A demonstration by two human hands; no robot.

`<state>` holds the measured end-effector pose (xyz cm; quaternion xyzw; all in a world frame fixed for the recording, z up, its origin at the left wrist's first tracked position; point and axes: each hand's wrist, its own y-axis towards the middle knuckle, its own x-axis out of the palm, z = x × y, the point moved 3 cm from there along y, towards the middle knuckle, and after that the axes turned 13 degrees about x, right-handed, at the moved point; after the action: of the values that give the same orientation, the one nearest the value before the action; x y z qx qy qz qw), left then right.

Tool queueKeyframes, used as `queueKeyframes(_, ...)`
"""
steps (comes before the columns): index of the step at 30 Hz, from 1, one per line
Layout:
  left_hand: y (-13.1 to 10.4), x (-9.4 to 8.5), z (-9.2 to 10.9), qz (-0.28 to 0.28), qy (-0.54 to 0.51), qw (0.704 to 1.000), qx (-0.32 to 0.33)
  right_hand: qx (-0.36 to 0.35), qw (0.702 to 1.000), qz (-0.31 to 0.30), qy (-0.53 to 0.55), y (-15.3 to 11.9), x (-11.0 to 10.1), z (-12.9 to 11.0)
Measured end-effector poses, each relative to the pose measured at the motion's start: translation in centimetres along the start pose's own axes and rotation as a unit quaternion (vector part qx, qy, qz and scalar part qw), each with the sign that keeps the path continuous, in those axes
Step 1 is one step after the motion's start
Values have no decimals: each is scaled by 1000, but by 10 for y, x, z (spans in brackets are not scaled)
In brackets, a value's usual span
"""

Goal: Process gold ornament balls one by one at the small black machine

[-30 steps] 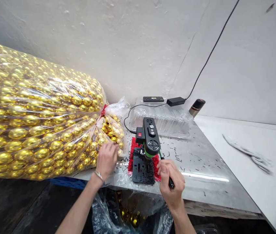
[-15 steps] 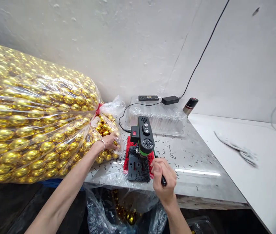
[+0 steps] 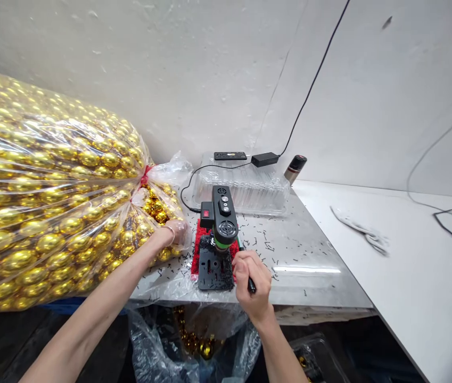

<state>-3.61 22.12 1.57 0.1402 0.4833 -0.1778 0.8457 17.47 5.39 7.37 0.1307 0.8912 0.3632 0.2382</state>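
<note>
Right hand (image 3: 253,281) closed firmly round handle (image 3: 252,286), beside press (image 3: 224,214). Left hand (image 3: 177,232) inside bag (image 3: 50,175), at balls (image 3: 161,216); finger closure indiscernible.

The grey table (image 3: 309,252) bears a ball bag (image 3: 54,207), red mat (image 3: 196,256), black scraps (image 3: 268,242).

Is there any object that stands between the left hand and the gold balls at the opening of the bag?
Nothing visible blocks the way: the left hand is at the opening of the clear bag, right beside gold balls. The bag seems to partly cover the hand, so I cannot tell whether it holds one.
</note>
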Motion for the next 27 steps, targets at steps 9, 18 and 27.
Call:
queueKeyframes(9,-89,-44,8,222,-473,845,-116,-1,1000,7,15,0,0,0)
queueKeyframes(18,-142,38,68,195,-746,601,-210,7,1000,3,4,0,-1,-2)
queueKeyframes(27,-140,74,83,140,-811,482,-300,-4,1000,-2,16,0,0,-1)
